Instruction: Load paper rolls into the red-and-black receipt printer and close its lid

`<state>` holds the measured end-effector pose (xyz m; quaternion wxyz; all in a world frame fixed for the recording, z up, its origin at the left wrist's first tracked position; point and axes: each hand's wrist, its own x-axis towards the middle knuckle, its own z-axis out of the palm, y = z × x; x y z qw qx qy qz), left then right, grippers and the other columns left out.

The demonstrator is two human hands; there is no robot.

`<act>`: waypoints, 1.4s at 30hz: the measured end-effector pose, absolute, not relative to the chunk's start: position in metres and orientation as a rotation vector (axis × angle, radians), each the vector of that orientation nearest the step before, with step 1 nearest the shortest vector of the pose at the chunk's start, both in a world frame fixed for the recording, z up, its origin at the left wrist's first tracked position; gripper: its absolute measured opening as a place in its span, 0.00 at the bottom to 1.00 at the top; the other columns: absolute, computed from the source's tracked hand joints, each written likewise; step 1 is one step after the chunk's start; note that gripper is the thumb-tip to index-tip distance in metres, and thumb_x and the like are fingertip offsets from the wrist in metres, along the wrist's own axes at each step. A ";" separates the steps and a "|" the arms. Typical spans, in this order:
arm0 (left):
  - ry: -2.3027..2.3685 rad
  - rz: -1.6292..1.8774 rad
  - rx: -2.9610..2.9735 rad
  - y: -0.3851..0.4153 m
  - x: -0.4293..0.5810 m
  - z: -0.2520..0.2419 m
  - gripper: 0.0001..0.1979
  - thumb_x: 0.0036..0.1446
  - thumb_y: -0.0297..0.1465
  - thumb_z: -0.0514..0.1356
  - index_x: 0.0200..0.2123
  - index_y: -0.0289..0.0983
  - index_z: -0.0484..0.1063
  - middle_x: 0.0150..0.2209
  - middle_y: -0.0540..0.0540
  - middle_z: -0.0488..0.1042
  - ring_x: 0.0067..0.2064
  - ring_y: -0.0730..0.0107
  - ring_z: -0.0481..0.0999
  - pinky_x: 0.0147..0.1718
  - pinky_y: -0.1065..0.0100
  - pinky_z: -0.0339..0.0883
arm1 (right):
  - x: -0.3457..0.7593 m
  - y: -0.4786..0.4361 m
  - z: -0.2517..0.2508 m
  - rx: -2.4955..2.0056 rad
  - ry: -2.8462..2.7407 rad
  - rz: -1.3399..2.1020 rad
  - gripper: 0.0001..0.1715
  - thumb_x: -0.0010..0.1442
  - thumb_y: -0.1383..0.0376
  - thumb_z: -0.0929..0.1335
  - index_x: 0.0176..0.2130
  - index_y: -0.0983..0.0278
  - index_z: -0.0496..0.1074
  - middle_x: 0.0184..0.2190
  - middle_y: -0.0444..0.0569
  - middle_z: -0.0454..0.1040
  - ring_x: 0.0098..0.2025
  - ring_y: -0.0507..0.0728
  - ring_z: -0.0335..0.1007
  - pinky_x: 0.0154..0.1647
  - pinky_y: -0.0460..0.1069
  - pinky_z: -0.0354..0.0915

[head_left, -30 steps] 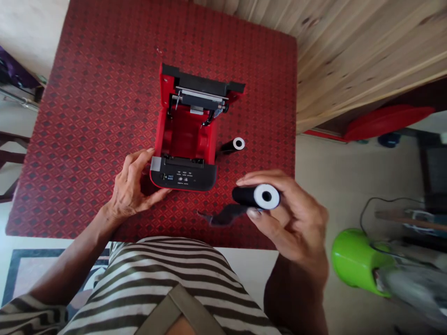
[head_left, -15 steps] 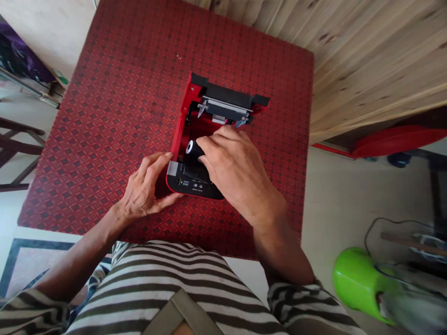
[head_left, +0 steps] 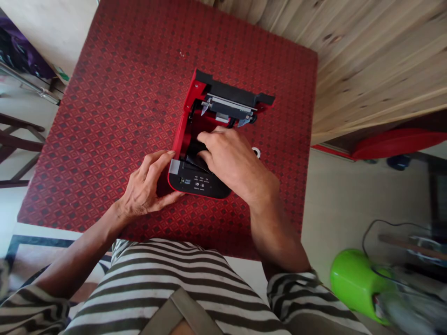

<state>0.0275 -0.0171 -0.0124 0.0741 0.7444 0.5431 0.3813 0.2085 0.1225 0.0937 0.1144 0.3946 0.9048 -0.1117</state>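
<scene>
A small red-and-black printer (head_left: 200,187) lies on the table with its lid (head_left: 230,93) raised; a metal-edged mechanism (head_left: 230,108) shows on the lid's inner side. My left hand (head_left: 145,184) grips the printer's near left corner, fingers along its side and thumb at the front edge. My right hand (head_left: 235,160) reaches down into the compartment, fingers curled and mostly hidden. Dark material (head_left: 199,162) shows by its thumb; what the fingers hold cannot be made out. A white ring (head_left: 256,152) peeks out right of this hand, the rest of it covered.
Red patterned cloth (head_left: 132,93) covers the table. A wooden plank wall (head_left: 349,60) rises along the far right side. On the floor at right stands a bright green stool or bin (head_left: 356,284) near a dark cable (head_left: 366,232). A dark wooden chair (head_left: 21,144) is at left.
My right hand has tilted and shifted slightly, sitting lower in the compartment. The black roll's white end, visible beside its fingers before, is out of sight there; a white ring now shows right of the hand.
</scene>
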 end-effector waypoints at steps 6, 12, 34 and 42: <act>1.667 1.110 2.210 -0.018 0.027 -0.012 0.46 0.65 0.50 0.67 0.77 0.42 0.50 0.63 0.34 0.73 0.63 0.48 0.77 0.55 0.50 0.82 | 0.240 0.103 0.100 1.069 3.082 -0.745 0.16 0.76 0.70 0.64 0.54 0.65 0.80 0.52 0.54 0.85 0.55 0.61 0.80 0.60 0.56 0.72; 1.548 1.202 1.965 -0.021 0.018 -0.002 0.48 0.63 0.62 0.61 0.75 0.42 0.52 0.64 0.32 0.69 0.58 0.49 0.79 0.51 0.50 0.82 | 0.259 0.077 0.086 1.095 3.299 -0.845 0.09 0.71 0.66 0.73 0.51 0.63 0.81 0.46 0.52 0.86 0.50 0.61 0.81 0.56 0.58 0.76; 1.274 0.995 2.483 0.046 0.008 0.067 0.47 0.66 0.63 0.57 0.77 0.44 0.55 0.67 0.37 0.69 0.69 0.48 0.71 0.70 0.43 0.68 | 0.257 0.044 0.075 1.142 3.573 0.098 0.12 0.72 0.74 0.69 0.49 0.63 0.81 0.41 0.50 0.85 0.46 0.58 0.77 0.45 0.54 0.71; 1.394 0.888 2.533 0.024 0.009 0.034 0.48 0.55 0.67 0.65 0.71 0.49 0.66 0.63 0.37 0.71 0.68 0.37 0.72 0.68 0.34 0.68 | 0.259 0.043 0.068 1.175 3.576 -0.093 0.19 0.71 0.74 0.69 0.56 0.59 0.81 0.41 0.49 0.85 0.46 0.59 0.79 0.42 0.55 0.70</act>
